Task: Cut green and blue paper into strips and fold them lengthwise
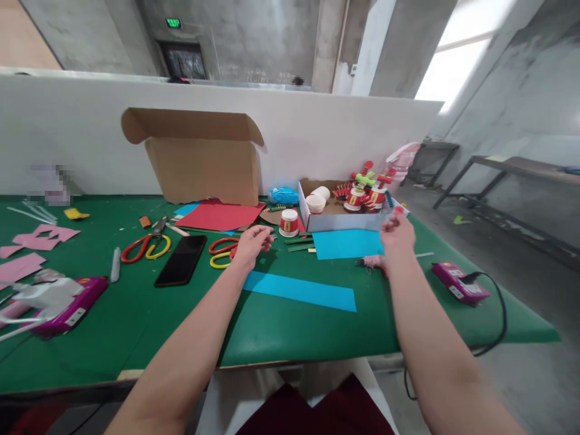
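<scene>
My left hand [252, 246] is raised over the table with its fingertips pressed together, and what is in them is too small to make out. Beside it lie scissors [220, 261] with red and yellow handles, partly hidden by the hand. A red and white paper cup [289, 223] stands upside down just past those fingers. My right hand [399, 234] is closed in a pinch by the box's front corner, with a small red bit at the fingertips. Under its wrist lies a pink glue gun [374, 261], partly covered. Between my arms lies a blue paper strip [301, 291].
A white box [347, 223] holds cups and decorated cup figures. Blue paper [338, 244], red paper [220, 215], a phone [182, 260] and another pair of scissors [145, 246] lie around. Purple power strips [460, 283] with cables sit at both sides. An open cardboard box [203, 169] stands behind.
</scene>
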A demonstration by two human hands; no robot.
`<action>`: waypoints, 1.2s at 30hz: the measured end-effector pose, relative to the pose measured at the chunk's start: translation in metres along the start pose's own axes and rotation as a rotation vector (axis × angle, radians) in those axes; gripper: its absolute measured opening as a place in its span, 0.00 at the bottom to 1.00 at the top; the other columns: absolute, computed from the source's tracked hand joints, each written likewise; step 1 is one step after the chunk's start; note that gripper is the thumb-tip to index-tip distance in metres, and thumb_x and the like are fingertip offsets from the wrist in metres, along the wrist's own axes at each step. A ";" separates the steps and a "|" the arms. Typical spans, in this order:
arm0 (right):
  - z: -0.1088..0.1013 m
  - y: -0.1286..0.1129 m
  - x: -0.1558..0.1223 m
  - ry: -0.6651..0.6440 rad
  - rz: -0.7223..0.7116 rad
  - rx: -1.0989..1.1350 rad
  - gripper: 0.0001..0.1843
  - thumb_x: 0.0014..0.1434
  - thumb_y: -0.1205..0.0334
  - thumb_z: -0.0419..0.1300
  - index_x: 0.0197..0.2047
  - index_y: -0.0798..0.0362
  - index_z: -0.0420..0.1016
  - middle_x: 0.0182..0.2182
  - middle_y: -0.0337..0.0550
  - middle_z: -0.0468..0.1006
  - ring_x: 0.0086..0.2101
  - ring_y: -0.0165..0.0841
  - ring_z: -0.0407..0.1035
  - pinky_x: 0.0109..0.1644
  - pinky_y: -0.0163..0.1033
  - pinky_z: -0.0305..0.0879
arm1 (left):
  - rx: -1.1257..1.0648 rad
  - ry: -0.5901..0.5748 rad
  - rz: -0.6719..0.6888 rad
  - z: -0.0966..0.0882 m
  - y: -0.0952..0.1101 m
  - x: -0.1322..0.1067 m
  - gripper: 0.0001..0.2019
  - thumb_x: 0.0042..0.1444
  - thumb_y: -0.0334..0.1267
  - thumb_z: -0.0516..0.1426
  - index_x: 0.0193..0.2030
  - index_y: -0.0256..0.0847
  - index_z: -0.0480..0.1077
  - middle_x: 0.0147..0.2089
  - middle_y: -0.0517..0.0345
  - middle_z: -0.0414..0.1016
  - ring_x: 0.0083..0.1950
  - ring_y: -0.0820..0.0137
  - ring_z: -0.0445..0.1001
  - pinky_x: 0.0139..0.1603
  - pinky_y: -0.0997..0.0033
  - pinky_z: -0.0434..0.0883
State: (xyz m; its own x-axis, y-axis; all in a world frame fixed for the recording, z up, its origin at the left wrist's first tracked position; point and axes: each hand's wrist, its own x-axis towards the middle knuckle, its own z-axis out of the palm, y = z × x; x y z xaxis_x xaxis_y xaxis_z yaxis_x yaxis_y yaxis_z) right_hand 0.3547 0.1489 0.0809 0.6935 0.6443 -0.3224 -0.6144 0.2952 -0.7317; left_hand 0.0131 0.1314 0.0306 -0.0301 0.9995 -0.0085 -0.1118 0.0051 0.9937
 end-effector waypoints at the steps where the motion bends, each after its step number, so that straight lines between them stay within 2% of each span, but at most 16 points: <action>1: -0.006 -0.010 0.009 0.030 0.000 -0.003 0.12 0.62 0.74 0.49 0.28 0.54 0.63 0.18 0.26 0.61 0.13 0.17 0.52 0.16 0.19 0.56 | 0.000 -0.004 0.003 0.000 0.000 0.000 0.14 0.44 0.44 0.64 0.33 0.36 0.73 0.22 0.61 0.72 0.21 0.78 0.66 0.22 0.79 0.64; 4: -0.014 -0.025 0.022 0.034 0.020 -0.026 0.17 0.62 0.80 0.43 0.28 0.54 0.60 0.19 0.27 0.61 0.12 0.16 0.50 0.16 0.17 0.56 | 0.007 -0.011 0.011 0.001 0.000 0.000 0.14 0.44 0.44 0.63 0.33 0.36 0.73 0.22 0.61 0.71 0.21 0.78 0.66 0.22 0.78 0.64; 7: -0.006 -0.015 0.015 -0.036 0.031 -0.046 0.15 0.61 0.81 0.47 0.27 0.55 0.61 0.20 0.29 0.65 0.14 0.16 0.53 0.18 0.17 0.59 | 0.031 -0.018 0.019 0.000 -0.002 0.000 0.14 0.45 0.44 0.62 0.34 0.36 0.73 0.23 0.61 0.72 0.21 0.77 0.67 0.23 0.78 0.64; 10: 0.012 0.015 -0.012 -0.143 0.040 -0.064 0.11 0.60 0.76 0.55 0.28 0.55 0.65 0.21 0.30 0.68 0.15 0.16 0.57 0.19 0.18 0.61 | 0.066 -0.023 0.035 -0.002 -0.003 0.001 0.14 0.45 0.44 0.62 0.34 0.37 0.73 0.23 0.61 0.72 0.22 0.77 0.67 0.23 0.77 0.64; 13: 0.029 0.061 -0.054 -0.287 0.091 -0.120 0.09 0.57 0.71 0.62 0.27 0.55 0.68 0.20 0.31 0.71 0.17 0.18 0.60 0.20 0.22 0.62 | 0.113 -0.017 0.072 -0.005 -0.002 0.003 0.13 0.45 0.44 0.61 0.35 0.37 0.73 0.23 0.61 0.72 0.22 0.76 0.66 0.24 0.76 0.64; 15: 0.034 0.094 -0.083 -0.556 0.103 -0.307 0.10 0.56 0.65 0.64 0.26 0.55 0.69 0.19 0.30 0.70 0.17 0.19 0.59 0.20 0.24 0.61 | 0.154 -0.003 0.101 -0.008 0.000 0.004 0.13 0.47 0.44 0.60 0.36 0.38 0.72 0.25 0.61 0.72 0.23 0.76 0.66 0.25 0.76 0.65; 18: 0.030 0.132 -0.115 -0.993 0.032 -0.757 0.09 0.55 0.62 0.64 0.25 0.55 0.72 0.20 0.33 0.73 0.19 0.23 0.64 0.25 0.29 0.64 | 0.239 -0.002 0.140 -0.015 0.004 0.006 0.14 0.49 0.45 0.57 0.38 0.39 0.73 0.25 0.60 0.73 0.24 0.75 0.67 0.27 0.74 0.65; 20: 0.023 0.145 -0.123 -1.117 -0.146 -1.035 0.11 0.56 0.64 0.62 0.23 0.54 0.71 0.19 0.33 0.72 0.19 0.25 0.64 0.27 0.31 0.62 | 0.307 -0.040 0.150 -0.020 0.009 0.006 0.12 0.47 0.43 0.59 0.35 0.39 0.74 0.25 0.60 0.73 0.25 0.73 0.67 0.28 0.73 0.65; 22: 0.017 0.147 -0.120 -1.149 -0.381 -1.243 0.11 0.57 0.65 0.60 0.22 0.54 0.71 0.19 0.34 0.73 0.21 0.26 0.65 0.29 0.32 0.60 | 0.426 -0.165 0.162 -0.024 0.013 0.004 0.08 0.43 0.41 0.61 0.29 0.40 0.75 0.25 0.59 0.75 0.27 0.71 0.69 0.30 0.72 0.65; 24: 0.012 0.143 -0.112 -1.132 -0.565 -1.359 0.11 0.57 0.65 0.60 0.23 0.53 0.71 0.20 0.37 0.74 0.24 0.28 0.67 0.31 0.33 0.59 | 0.652 -0.417 0.183 -0.026 0.015 0.000 0.06 0.41 0.41 0.62 0.26 0.41 0.75 0.28 0.58 0.77 0.31 0.68 0.72 0.32 0.72 0.65; 26: 0.010 0.137 -0.104 -1.091 -0.638 -1.401 0.12 0.58 0.63 0.59 0.23 0.53 0.71 0.21 0.38 0.76 0.26 0.30 0.68 0.32 0.34 0.58 | 0.926 -0.681 0.220 -0.023 0.017 -0.005 0.09 0.40 0.43 0.64 0.29 0.43 0.75 0.33 0.58 0.77 0.36 0.66 0.73 0.35 0.72 0.65; 27: 0.010 0.135 -0.100 -1.067 -0.641 -1.407 0.13 0.58 0.62 0.58 0.23 0.53 0.71 0.22 0.38 0.76 0.26 0.30 0.68 0.33 0.34 0.58 | 1.043 -0.769 0.240 -0.021 0.017 -0.008 0.11 0.39 0.44 0.65 0.31 0.44 0.75 0.36 0.57 0.77 0.39 0.64 0.73 0.36 0.72 0.65; 29: 0.010 0.134 -0.096 -1.033 -0.631 -1.404 0.13 0.59 0.60 0.57 0.23 0.53 0.71 0.21 0.38 0.75 0.26 0.30 0.68 0.33 0.34 0.58 | 1.191 -0.832 0.270 -0.017 0.017 -0.013 0.17 0.35 0.43 0.66 0.36 0.45 0.75 0.40 0.56 0.76 0.43 0.61 0.72 0.36 0.72 0.65; 31: 0.009 0.134 -0.095 -1.031 -0.633 -1.390 0.13 0.59 0.60 0.57 0.23 0.53 0.71 0.21 0.38 0.75 0.26 0.31 0.68 0.33 0.34 0.58 | 1.258 -0.839 0.276 -0.013 0.017 -0.017 0.18 0.35 0.41 0.66 0.38 0.45 0.74 0.38 0.56 0.75 0.43 0.59 0.71 0.35 0.71 0.64; 36: 0.009 0.137 -0.103 -1.054 -0.702 -1.362 0.12 0.59 0.59 0.57 0.26 0.52 0.73 0.23 0.39 0.76 0.28 0.32 0.68 0.34 0.35 0.58 | 1.240 -0.857 0.198 -0.012 0.017 -0.017 0.16 0.36 0.41 0.66 0.35 0.45 0.73 0.34 0.57 0.75 0.36 0.62 0.71 0.32 0.71 0.62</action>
State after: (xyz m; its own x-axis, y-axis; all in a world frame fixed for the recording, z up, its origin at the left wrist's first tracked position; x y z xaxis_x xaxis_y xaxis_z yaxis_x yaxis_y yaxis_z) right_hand 0.1959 0.1295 0.0198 -0.1634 0.9449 0.2838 0.7031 0.3133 -0.6383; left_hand -0.0002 0.1138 0.0461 0.6731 0.7009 -0.2361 0.7175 -0.5414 0.4383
